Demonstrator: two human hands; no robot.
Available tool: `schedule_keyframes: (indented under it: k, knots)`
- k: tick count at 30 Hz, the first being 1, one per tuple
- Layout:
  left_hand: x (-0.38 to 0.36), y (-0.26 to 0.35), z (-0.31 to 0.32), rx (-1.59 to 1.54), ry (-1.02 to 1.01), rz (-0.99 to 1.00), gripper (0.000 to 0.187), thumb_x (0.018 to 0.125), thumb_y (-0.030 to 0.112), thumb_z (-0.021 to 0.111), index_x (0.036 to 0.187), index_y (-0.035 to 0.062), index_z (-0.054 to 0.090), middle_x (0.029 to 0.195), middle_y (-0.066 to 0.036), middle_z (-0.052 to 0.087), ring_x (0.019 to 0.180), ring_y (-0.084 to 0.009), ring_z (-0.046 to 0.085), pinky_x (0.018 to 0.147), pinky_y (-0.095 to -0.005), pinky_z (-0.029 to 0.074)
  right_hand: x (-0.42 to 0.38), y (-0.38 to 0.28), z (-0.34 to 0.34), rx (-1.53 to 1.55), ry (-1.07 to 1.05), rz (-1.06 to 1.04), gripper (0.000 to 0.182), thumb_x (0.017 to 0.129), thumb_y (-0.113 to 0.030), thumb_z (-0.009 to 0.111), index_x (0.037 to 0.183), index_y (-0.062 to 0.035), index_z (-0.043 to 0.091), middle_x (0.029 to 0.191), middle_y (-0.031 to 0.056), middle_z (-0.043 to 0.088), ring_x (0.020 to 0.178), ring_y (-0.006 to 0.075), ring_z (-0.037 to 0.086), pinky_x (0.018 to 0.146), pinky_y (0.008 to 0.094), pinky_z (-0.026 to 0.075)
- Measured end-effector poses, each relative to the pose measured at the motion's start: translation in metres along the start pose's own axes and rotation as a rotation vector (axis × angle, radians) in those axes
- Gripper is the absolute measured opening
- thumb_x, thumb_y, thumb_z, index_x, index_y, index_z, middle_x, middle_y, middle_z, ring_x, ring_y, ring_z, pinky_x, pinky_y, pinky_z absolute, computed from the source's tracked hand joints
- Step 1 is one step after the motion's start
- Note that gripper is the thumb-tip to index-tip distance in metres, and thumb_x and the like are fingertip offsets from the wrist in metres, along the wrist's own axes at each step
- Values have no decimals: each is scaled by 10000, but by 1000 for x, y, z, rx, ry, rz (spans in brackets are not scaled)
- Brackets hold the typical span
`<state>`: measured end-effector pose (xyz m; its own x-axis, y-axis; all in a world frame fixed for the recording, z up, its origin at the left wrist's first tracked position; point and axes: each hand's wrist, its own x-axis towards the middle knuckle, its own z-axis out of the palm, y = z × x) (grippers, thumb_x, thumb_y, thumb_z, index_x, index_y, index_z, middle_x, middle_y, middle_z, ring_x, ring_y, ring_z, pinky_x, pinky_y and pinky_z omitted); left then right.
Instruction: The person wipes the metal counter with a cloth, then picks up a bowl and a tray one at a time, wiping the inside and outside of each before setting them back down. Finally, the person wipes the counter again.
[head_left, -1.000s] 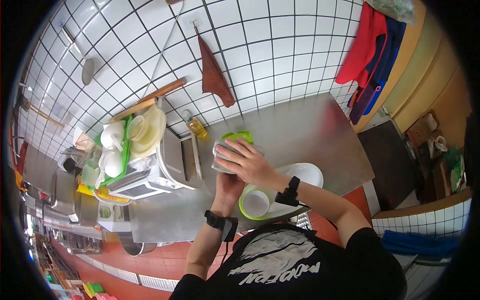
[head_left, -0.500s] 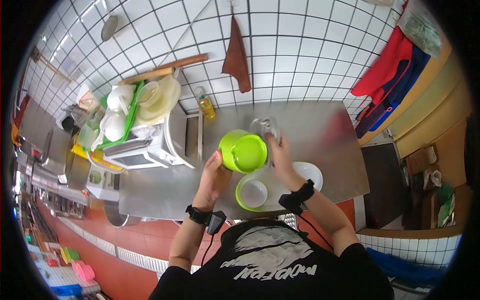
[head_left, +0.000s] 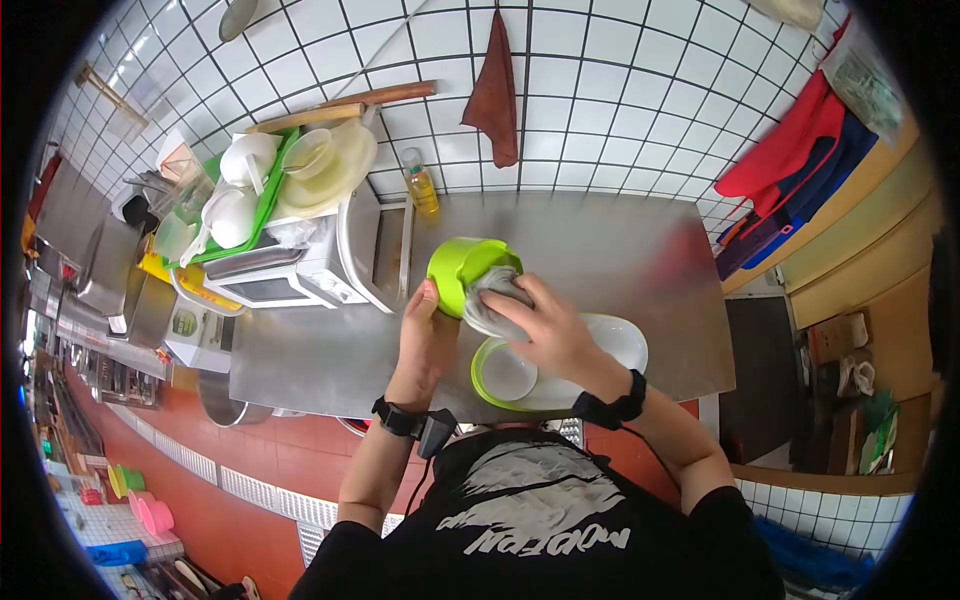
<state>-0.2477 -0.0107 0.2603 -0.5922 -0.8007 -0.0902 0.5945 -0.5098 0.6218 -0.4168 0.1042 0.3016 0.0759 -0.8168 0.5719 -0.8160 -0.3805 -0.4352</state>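
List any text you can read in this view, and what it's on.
"MODERN": pale print on the black shirt, seen upside down and partly creased, so the reading is uncertain.
Bottle by the wall: label too small to read.
Green sticker on the box left of the oven: blurred, unreadable.
Nothing legible on the green bowl in the left hand or the cloth under the right hand.

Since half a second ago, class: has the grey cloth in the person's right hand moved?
Yes. The grey cloth was out beside the green bowl, nearer the tiled wall; the right hand has brought it into the bowl's mouth.
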Motion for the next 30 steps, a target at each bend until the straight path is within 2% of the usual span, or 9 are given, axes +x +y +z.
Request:
schedule_keyframes:
  k: [6, 10, 12, 16, 18, 20, 23, 28, 30]
  knots:
    - [-12, -12, -10, 178, 37, -2, 371, 1064, 259, 421, 1293, -15, 520, 1280, -107, 598, 1196, -218, 565, 1069, -371, 406, -11, 39, -8, -71, -118, 144, 554, 697, 1, 714, 1216, -168, 618, 1117, 135, 511, 982, 342, 595, 768, 423, 534]
    - [-15, -25, -8, 202, 40, -92, 390, 1058, 288, 437, 1305, -3, 517, 1300, -94, 590, 1202, -217, 561, 1066, -373, 407, 5, 32, 6, 103, 156, 327, 570, 747, -26, 711, 1279, -161, 559, 1111, 171, 531, 963, 391, 599, 769, 449, 524]
    - [-8, -22, -9, 139, 29, -105, 389, 1055, 289, 447, 1299, -6, 518, 1296, -93, 591, 1199, -220, 562, 1069, -370, 401, 2, 12, 7, 133, 62, 91, 551, 744, -49, 727, 1262, -147, 565, 1111, 169, 532, 959, 394, 598, 797, 451, 519]
    - [-2, 6, 10, 117, 43, 26, 350, 1062, 265, 429, 1233, -9, 562, 1202, -89, 622, 1142, -193, 568, 1029, -345, 404, -12, 29, -13, 221, -259, 251, 591, 734, -95, 758, 1286, -159, 557, 1145, 190, 532, 1041, 383, 590, 865, 412, 516]
    - [-6, 17, 8, 601, -109, 150, 339, 1072, 278, 407, 1196, 14, 578, 1114, -37, 627, 1060, -157, 564, 972, -318, 409, -25, 57, -9, 110, -214, 289, 568, 758, -123, 751, 1289, -129, 551, 1108, 166, 585, 1029, 328, 625, 847, 370, 520]
    - [-7, 31, 6, 769, -189, 172, 245, 1046, 234, 465, 1116, 44, 603, 1007, -30, 624, 991, -193, 559, 937, -329, 402, -43, 95, 6, 563, 35, 769, 431, 864, -190, 712, 1250, -76, 557, 1013, 108, 638, 966, 245, 654, 827, 353, 525]
    - [-20, 51, 45, 1535, -663, 511, 151, 884, 178, 649, 958, 52, 614, 979, -119, 596, 1071, -332, 553, 1037, -430, 373, -20, 62, -19, 1185, 158, 1139, 398, 973, -341, 618, 1235, -51, 544, 954, 74, 657, 850, 174, 670, 727, 351, 562]
    - [-26, 38, 61, 1696, -900, 656, 201, 765, 102, 734, 939, 57, 644, 1072, -108, 606, 1176, -306, 508, 1055, -501, 367, -23, 53, -24, 1438, -117, 1074, 550, 993, -540, 475, 1297, -82, 502, 968, 76, 663, 677, 153, 665, 531, 315, 576]
    - [-24, 35, 58, 1693, -764, 863, 576, 709, 210, 803, 1233, 88, 597, 1342, -123, 504, 1295, -317, 445, 1094, -490, 355, -24, 47, -29, 1424, -7, 1018, 535, 997, -512, 489, 1296, -69, 506, 974, 70, 670, 743, 152, 675, 620, 320, 593]
